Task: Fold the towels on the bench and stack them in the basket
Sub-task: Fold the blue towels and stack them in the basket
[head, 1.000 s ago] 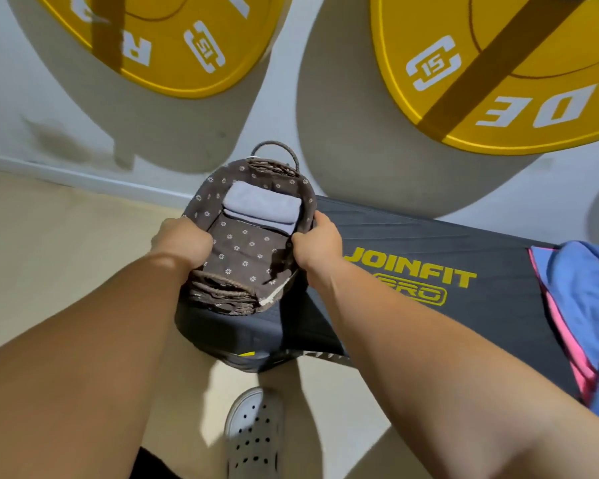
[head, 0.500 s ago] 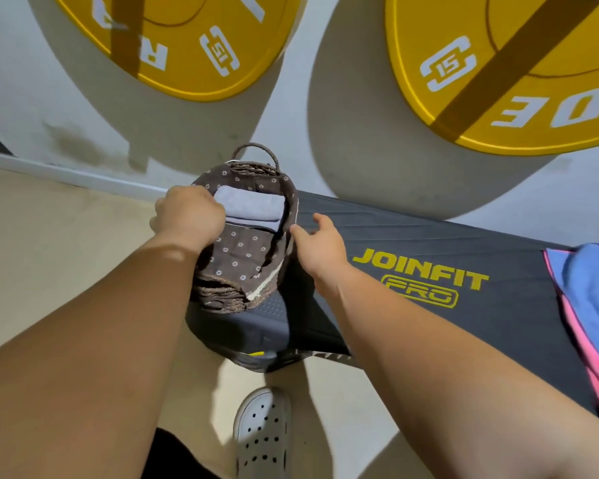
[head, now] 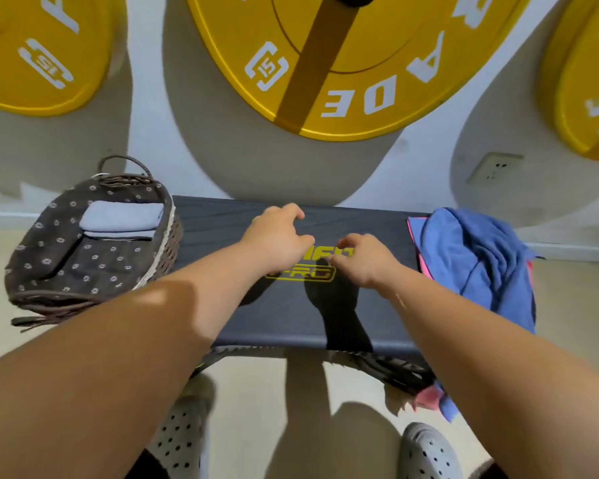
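Towels lie heaped at the right end of the black bench (head: 222,229), a crumpled blue towel (head: 474,261) over a pink towel (head: 416,243). Above the bench's middle hover the left hand (head: 277,236) and the right hand (head: 363,261), close together, fingers loosely curled and holding nothing. At the bench's left end sits the lined wicker basket (head: 166,243), with one folded grey towel (head: 121,219) inside.

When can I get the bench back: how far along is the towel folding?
Done: one folded pale grey towel lies in the brown wicker basket. In hand: nothing; left hand and right hand hover empty over the black bench. Left: the crumpled blue towel and the pink towel under it.
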